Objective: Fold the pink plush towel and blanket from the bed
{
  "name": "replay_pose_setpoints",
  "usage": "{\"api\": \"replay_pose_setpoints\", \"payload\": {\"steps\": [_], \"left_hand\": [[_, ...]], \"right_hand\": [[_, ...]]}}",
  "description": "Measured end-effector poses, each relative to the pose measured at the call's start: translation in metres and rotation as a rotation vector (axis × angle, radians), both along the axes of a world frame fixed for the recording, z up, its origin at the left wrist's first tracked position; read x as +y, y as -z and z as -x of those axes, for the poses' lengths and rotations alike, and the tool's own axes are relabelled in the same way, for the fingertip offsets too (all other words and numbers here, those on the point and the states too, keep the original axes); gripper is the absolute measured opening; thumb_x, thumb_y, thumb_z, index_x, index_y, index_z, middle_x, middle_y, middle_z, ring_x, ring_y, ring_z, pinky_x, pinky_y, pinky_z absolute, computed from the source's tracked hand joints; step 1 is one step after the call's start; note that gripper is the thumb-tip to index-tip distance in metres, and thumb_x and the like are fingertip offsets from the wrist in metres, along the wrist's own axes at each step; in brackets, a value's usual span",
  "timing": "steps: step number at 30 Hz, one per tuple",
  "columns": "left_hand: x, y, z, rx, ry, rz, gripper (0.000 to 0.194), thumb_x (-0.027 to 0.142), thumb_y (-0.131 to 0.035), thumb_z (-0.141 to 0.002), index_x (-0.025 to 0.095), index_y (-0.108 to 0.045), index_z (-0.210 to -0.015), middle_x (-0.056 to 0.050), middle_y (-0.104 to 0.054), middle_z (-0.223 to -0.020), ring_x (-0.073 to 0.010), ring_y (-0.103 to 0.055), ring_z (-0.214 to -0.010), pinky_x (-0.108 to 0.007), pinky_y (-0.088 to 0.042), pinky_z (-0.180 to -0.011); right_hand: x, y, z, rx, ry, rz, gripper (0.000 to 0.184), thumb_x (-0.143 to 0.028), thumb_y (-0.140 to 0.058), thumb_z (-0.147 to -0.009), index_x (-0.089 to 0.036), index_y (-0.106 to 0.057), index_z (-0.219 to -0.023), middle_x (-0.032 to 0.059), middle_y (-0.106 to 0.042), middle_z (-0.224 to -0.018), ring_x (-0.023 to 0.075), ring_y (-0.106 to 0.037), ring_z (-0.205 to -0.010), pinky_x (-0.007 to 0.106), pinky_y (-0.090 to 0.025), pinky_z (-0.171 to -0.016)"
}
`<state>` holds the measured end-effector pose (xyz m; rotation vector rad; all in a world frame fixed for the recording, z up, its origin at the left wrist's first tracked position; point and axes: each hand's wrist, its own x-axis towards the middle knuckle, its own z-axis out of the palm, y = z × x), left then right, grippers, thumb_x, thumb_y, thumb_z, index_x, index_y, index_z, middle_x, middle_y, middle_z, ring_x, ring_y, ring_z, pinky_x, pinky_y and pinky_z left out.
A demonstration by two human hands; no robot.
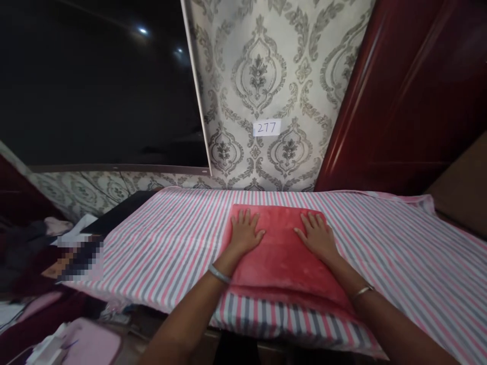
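A folded red cloth [279,258], plush like a towel or small blanket, lies flat near the front edge of a surface covered by a striped sheet [152,238]. My left hand [244,233] rests palm down on its upper left part, fingers spread. On its upper right part, my right hand [317,235] lies flat too, with the fingers apart. Neither hand grips the cloth. Layered folds show along the cloth's near edge, close to my forearms.
A large black television [99,86] is on the wall at left. A paper marked 277 [267,128] sticks to the patterned wallpaper [258,71]. Dark red wooden panelling [399,101] stands at right. Lower left, a pink stool-like object [91,342] is beside assorted items.
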<state>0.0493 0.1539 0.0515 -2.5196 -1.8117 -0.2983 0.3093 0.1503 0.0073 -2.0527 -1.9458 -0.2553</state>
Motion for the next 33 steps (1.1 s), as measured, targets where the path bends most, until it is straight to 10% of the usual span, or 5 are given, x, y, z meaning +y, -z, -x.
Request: {"api": "replay_pose_setpoints", "payload": {"steps": [6, 17, 22, 27, 33], "left_hand": [[0.005, 0.016, 0.001, -0.104, 0.014, 0.027, 0.072, 0.060, -0.043, -0.095, 0.024, -0.036, -0.156, -0.018, -0.022, -0.166, -0.0423, -0.015, -0.153, -0.072, -0.016, -0.117], [0.012, -0.014, 0.013, -0.084, 0.084, 0.211, 0.071, 0.059, -0.042, -0.097, 0.025, -0.031, -0.158, -0.016, -0.017, -0.168, -0.0372, -0.013, -0.155, -0.065, -0.017, -0.119], [-0.022, -0.026, 0.031, -0.049, 0.211, 0.119, 0.069, 0.057, -0.039, -0.099, 0.024, -0.030, -0.158, -0.015, -0.028, -0.165, -0.0358, -0.018, -0.154, -0.062, -0.014, -0.121], [-0.071, -0.003, 0.048, 0.002, 0.367, 0.054, 0.067, 0.059, -0.044, -0.097, 0.031, -0.034, -0.157, -0.008, -0.029, -0.165, -0.0363, -0.015, -0.155, -0.064, -0.010, -0.122], [-0.077, 0.028, 0.056, -0.004, 0.359, -0.042, 0.063, 0.054, -0.048, -0.097, 0.031, -0.038, -0.155, -0.006, -0.029, -0.166, -0.0357, -0.015, -0.155, -0.065, -0.014, -0.121]], "right_hand": [[0.001, 0.027, -0.011, 0.012, -0.050, -0.098, 0.068, -0.056, -0.028, -0.100, -0.014, -0.045, -0.151, 0.0200, -0.042, -0.155, 0.0401, -0.032, -0.145, 0.064, -0.038, -0.107], [-0.013, -0.024, -0.002, 0.071, -0.005, 0.195, 0.066, -0.052, -0.033, -0.104, -0.015, -0.033, -0.158, 0.0165, -0.027, -0.163, 0.0380, -0.022, -0.150, 0.062, -0.032, -0.114], [-0.053, -0.038, 0.005, 0.077, -0.180, 0.205, 0.061, -0.056, -0.033, -0.104, -0.027, -0.036, -0.158, 0.0125, -0.025, -0.164, 0.0403, -0.020, -0.150, 0.069, -0.027, -0.113], [-0.109, -0.023, 0.017, 0.031, -0.425, 0.125, 0.057, -0.055, -0.037, -0.104, -0.033, -0.037, -0.157, 0.0081, -0.026, -0.164, 0.0354, -0.022, -0.151, 0.066, -0.027, -0.115], [-0.124, -0.004, 0.016, 0.028, -0.448, 0.056, 0.054, -0.048, -0.040, -0.105, -0.033, -0.037, -0.156, 0.0066, -0.029, -0.164, 0.0311, -0.024, -0.150, 0.063, -0.025, -0.117]]}}
